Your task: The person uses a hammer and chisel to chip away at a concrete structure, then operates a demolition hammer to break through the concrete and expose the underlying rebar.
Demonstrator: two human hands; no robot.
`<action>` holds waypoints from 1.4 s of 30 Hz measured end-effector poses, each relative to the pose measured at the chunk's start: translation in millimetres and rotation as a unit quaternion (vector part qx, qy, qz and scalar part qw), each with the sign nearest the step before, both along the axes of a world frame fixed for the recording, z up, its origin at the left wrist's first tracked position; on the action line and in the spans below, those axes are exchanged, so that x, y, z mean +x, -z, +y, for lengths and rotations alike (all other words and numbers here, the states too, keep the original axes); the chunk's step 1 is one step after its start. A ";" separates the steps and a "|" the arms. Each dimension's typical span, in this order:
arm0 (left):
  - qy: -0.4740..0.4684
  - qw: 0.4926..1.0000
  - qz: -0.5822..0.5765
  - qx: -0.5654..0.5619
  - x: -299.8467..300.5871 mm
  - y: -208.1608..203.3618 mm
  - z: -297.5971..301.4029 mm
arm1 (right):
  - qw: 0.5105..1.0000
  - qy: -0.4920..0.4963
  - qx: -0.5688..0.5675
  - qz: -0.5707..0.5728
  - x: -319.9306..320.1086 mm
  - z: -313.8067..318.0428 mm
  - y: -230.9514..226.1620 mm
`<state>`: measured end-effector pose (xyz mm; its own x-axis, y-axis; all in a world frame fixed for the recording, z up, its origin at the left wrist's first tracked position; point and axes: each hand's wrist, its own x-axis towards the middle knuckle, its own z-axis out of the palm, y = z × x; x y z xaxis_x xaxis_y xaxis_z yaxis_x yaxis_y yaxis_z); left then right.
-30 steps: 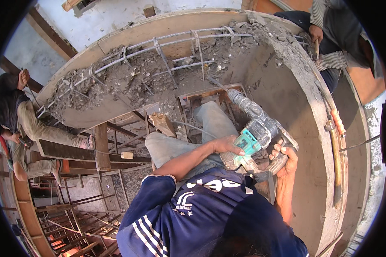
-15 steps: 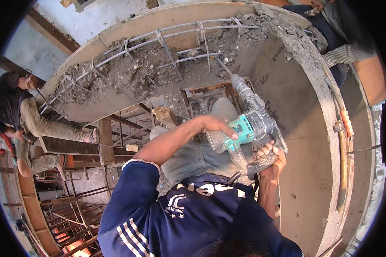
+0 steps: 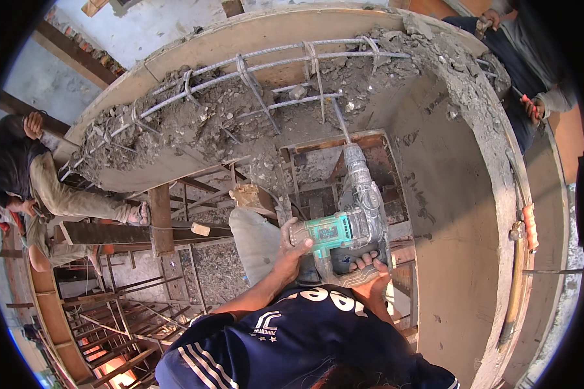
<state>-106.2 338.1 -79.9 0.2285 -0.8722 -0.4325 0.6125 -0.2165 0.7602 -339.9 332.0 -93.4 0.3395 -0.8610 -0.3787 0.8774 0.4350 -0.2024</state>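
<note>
I hold a teal and grey hammer drill (image 3: pixel 334 231) in both hands. My left hand (image 3: pixel 291 249) is closed around the left end of its teal motor housing. My right hand (image 3: pixel 373 275) wraps the dark rear handle, with the fingers curled over it. The long chisel bit (image 3: pixel 342 121) points away from me, and its tip is at the end of a short steel bar (image 3: pixel 305 102) in the broken concrete (image 3: pixel 194 117). Whether the tip touches the bar or the concrete behind it, I cannot tell.
Bent rebar (image 3: pixel 266 67) runs along the broken beam. On the right wall's top lie a wooden-handled hammer (image 3: pixel 515 279) and an orange-gripped tool (image 3: pixel 529 227). Co-workers are at far left (image 3: pixel 19 155) and upper right (image 3: pixel 525 84). Timber framing (image 3: pixel 162 220) surrounds openings below.
The drill has swung left and closer to my body, its bit now steeper. My left hand has shifted from the housing's top to its end. The upper-right co-worker's hand has come into view.
</note>
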 end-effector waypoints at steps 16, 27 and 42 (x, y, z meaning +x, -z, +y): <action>-0.011 0.985 -0.162 0.049 -15.7 18.6 -12.1 | 1.000 0.005 -0.017 -0.006 -12.1 -8.9 7.1; -0.027 0.991 -0.121 0.056 -11.7 15.1 -26.1 | 0.999 -0.001 -0.032 0.007 -5.7 -24.8 5.6; -0.059 0.995 -0.039 0.072 -8.6 20.9 -42.8 | 0.998 -0.008 -0.054 0.040 -2.8 -43.0 -3.9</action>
<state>-114.8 295.3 -100.8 0.3629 -0.7682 -0.5274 0.5807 -0.2562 0.7727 -342.7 289.0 -89.4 0.3255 -0.8933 -0.3099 0.8498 0.4201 -0.3183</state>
